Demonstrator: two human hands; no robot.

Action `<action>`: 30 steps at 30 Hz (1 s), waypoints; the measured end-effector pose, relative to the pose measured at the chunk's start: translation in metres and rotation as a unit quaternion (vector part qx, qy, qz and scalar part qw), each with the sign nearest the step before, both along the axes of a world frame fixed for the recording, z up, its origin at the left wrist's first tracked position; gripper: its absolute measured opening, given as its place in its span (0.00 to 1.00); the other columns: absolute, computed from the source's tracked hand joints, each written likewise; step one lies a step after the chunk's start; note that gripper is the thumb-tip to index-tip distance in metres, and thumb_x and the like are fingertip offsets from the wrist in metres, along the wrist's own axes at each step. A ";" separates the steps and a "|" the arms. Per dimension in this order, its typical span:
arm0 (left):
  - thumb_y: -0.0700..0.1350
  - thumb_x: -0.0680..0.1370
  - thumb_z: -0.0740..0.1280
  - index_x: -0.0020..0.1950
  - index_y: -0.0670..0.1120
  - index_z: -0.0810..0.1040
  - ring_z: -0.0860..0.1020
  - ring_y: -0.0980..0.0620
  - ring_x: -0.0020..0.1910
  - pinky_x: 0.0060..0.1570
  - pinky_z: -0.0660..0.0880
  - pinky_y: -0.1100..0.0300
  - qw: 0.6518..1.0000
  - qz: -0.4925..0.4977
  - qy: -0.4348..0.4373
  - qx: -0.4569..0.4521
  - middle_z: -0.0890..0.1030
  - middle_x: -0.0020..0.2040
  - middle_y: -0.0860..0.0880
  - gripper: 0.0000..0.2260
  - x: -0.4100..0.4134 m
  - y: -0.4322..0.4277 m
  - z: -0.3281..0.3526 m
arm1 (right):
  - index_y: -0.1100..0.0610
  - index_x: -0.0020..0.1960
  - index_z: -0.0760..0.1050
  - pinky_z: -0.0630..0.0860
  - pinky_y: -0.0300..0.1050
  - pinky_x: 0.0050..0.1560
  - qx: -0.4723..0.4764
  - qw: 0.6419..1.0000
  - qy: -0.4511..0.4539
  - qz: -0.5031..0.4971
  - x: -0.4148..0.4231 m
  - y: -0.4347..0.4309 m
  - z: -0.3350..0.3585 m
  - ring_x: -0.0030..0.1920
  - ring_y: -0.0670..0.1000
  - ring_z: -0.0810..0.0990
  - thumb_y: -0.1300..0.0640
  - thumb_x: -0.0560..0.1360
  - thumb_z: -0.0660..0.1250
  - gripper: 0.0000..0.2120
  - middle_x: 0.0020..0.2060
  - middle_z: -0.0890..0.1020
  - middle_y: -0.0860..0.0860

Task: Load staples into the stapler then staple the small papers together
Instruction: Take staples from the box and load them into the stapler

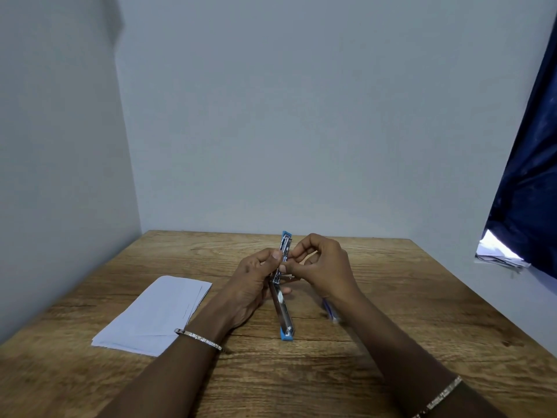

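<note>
Head view, looking down along both bare forearms. Right wrist bracelet (438, 396): thin, pale metal, textured band. Left wrist bracelet (199, 339): slim silver bangle with a studded face. Table (301, 381): brown wood-grain top, matte, dark knots and long streaks running across. Papers (153, 315): loose stack of small white rectangular sheets, edges slightly fanned, flat on the table to the left, apart from both hands. Stapler (283, 312): bright metal with blue plastic ends, swung fully open into one long strip; near blue end low over the table at centre, far arm raised and pointing away. Blue object (330, 310): slender, partly clear, blurred, lying under the right wrist; kind not certain. Left hand (253, 285): fingers and thumb curled round the stapler at its hinge. Right hand (324, 267): fingers curled, thumb and forefinger pinching at the raised arm's metal channel; too small to tell whether staples sit between them. Walls (301, 116): plain pale grey, smooth, meeting in a corner at left. Curtain (527, 176): dark blue cloth at right, bright patch at its lower edge.
</note>
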State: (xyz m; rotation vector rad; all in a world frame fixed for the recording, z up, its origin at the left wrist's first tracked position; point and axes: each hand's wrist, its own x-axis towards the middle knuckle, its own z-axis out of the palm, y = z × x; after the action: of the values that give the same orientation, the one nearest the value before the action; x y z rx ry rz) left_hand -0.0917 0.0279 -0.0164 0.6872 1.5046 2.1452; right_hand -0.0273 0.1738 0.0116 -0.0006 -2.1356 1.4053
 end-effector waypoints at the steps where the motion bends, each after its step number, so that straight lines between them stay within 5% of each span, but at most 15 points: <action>1: 0.52 0.80 0.67 0.59 0.41 0.82 0.84 0.45 0.54 0.41 0.83 0.55 1.000 0.000 0.002 0.002 0.84 0.52 0.41 0.16 0.000 0.000 0.000 | 0.59 0.41 0.80 0.71 0.28 0.27 0.009 1.000 -0.005 -0.002 0.000 0.000 0.001 0.25 0.35 0.76 0.64 0.62 0.83 0.13 0.35 0.83 0.51; 7: 0.53 0.78 0.69 0.56 0.45 0.83 0.85 0.52 0.44 0.39 0.82 0.58 1.000 -0.002 -0.005 0.019 0.86 0.47 0.45 0.14 -0.001 -0.001 0.000 | 0.53 0.44 0.82 0.71 0.32 0.30 0.037 0.999 0.001 -0.024 0.003 -0.006 0.001 0.25 0.38 0.73 0.60 0.62 0.83 0.14 0.35 0.84 0.50; 12: 0.53 0.77 0.70 0.56 0.43 0.82 0.86 0.51 0.52 0.42 0.83 0.57 1.000 -0.014 -0.001 0.017 0.86 0.58 0.42 0.15 -0.002 -0.001 0.000 | 0.53 0.41 0.86 0.69 0.33 0.31 0.052 0.998 0.018 -0.043 0.003 -0.009 -0.002 0.23 0.38 0.74 0.58 0.63 0.82 0.08 0.32 0.85 0.49; 17: 0.52 0.76 0.70 0.62 0.35 0.76 0.86 0.47 0.53 0.41 0.83 0.56 1.000 -0.019 -0.003 0.006 0.85 0.57 0.40 0.23 -0.003 -0.002 -0.001 | 0.52 0.40 0.86 0.78 0.39 0.34 0.071 0.997 -0.005 -0.042 0.004 -0.006 0.002 0.30 0.41 0.82 0.58 0.63 0.83 0.08 0.32 0.86 0.48; 26: 0.52 0.77 0.70 0.58 0.40 0.81 0.85 0.44 0.52 0.45 0.84 0.53 1.000 -0.018 -0.001 -0.001 0.84 0.50 0.40 0.18 -0.005 -0.001 -0.003 | 0.55 0.37 0.82 0.67 0.26 0.27 0.119 0.992 -0.027 0.016 0.004 0.001 0.011 0.22 0.37 0.75 0.61 0.65 0.81 0.07 0.34 0.85 0.51; 30: 0.52 0.78 0.69 0.55 0.43 0.82 0.85 0.47 0.49 0.48 0.84 0.51 1.000 -0.013 -0.001 0.000 0.84 0.48 0.42 0.13 -0.006 -0.001 -0.004 | 0.56 0.37 0.82 0.67 0.26 0.26 0.131 0.991 -0.024 0.024 0.004 0.001 0.011 0.21 0.38 0.73 0.62 0.67 0.79 0.07 0.27 0.81 0.42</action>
State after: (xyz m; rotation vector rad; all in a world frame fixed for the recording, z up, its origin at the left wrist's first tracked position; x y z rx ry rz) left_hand -0.0981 0.0274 -0.0201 0.6997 1.4863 2.1253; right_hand -0.0238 0.1750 0.0230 0.1184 -2.3592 1.1519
